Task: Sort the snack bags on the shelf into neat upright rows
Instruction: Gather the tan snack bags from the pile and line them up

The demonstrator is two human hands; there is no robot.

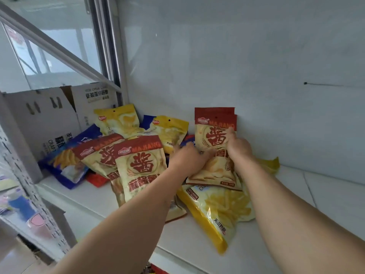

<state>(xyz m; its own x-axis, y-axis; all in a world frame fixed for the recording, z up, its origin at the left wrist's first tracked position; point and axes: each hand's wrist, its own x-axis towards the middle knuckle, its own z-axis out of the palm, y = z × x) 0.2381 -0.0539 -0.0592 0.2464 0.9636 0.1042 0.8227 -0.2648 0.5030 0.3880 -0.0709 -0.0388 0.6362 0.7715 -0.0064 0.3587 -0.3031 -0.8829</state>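
a: one red-topped bag stands upright so far, propped against the back wall. a second red edge shows just behind its top, so perhaps two; cannot tell for sure.

b: grip on it?

a: both hands. left hand grasps its lower left side, fingers curled onto the film; right hand pinches its right edge, thumb on the front. its foot rests on a flat yellow bag, not on the shelf board.

b: count the rest, placed from that held bag.

a: red-topped, same print: two more, left of it, leaning forward and overlapping. yellow bags: two left of it and further back, tilted against the wall; one large yellow bag lying flat in front of and beneath it; a yellow corner poking out just right of it, likely another. blue bags: at least two, far left, lying flat; more blue peeks out between the yellows. a red scrap under the leaning pair, unidentified.

b: progress?

a: early, by my judgement. no row formed; one kind begun. remaining: stand the two leaning reds beside the held one, then yellows and blues in their own rows. a cardboard box sits far left, outside the shelf.
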